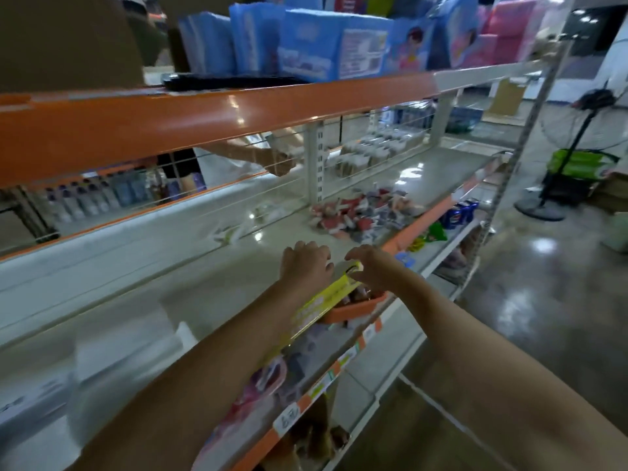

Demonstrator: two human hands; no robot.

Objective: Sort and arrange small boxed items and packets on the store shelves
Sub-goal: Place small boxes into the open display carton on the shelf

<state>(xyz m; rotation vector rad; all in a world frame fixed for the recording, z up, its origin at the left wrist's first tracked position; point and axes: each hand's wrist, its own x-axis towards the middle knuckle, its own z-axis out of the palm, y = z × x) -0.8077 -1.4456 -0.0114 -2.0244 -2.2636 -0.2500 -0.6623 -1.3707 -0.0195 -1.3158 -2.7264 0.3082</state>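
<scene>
Hands at yellow packet, middle shelf

Shelf (190, 277), middle tier, pale surface, orange front edge. Left hand (306, 266): back up, fingers curled down over the far end of a long yellow packet (323, 302) near the shelf's front edge. Right hand (370, 270): thumb and fingers pinching the packet's tip. Orange tray (356, 309): just right of the packet, at the front edge, contents blurred. Loose red-and-white packets (360, 214): heaped farther along toward the shelf's right end, well apart from both hands. Blue packs (326, 45): on the top tier above.
</scene>
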